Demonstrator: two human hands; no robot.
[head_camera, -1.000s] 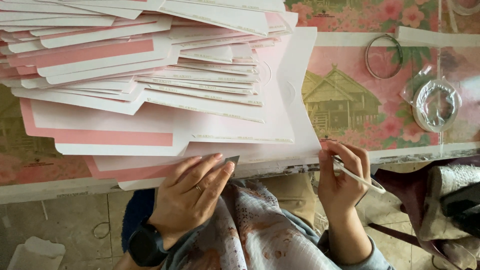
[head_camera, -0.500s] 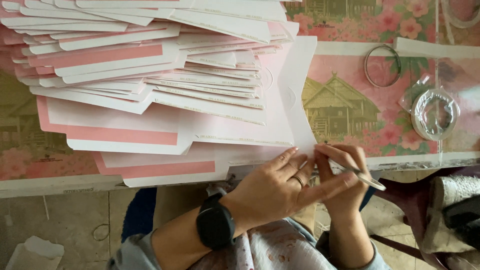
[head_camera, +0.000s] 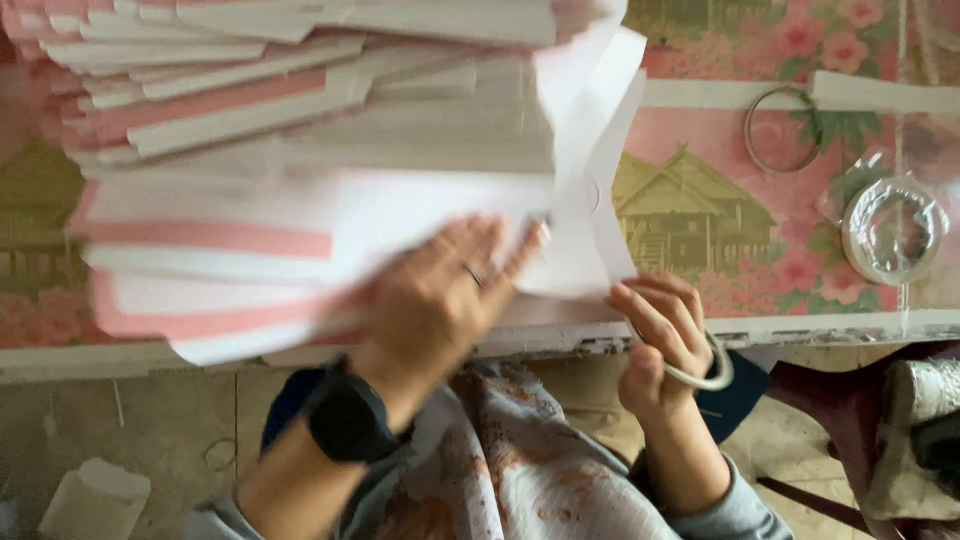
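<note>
A big fanned stack of white and pink paper sheets (head_camera: 300, 150) covers the left half of the table. My left hand (head_camera: 440, 300), with a ring and a black wristwatch, lies flat with fingers apart on the nearest sheets at the table's front edge; it is motion-blurred. My right hand (head_camera: 665, 335) pinches the lower right corner of a folded white sheet (head_camera: 590, 200) and has a thin white ring-shaped thing (head_camera: 705, 375) curled in its fingers.
The table has a pink flowered cloth with house pictures (head_camera: 700, 210). A roll of clear tape in plastic wrap (head_camera: 890, 230) and a thin metal ring (head_camera: 785, 125) lie at the right. A white strip (head_camera: 880, 95) lies at the back right. Floor and a dark chair (head_camera: 850, 440) are below.
My left hand has gone from below the table edge up onto the paper stack. My right hand stays at the sheet's corner. The camera has moved closer.
</note>
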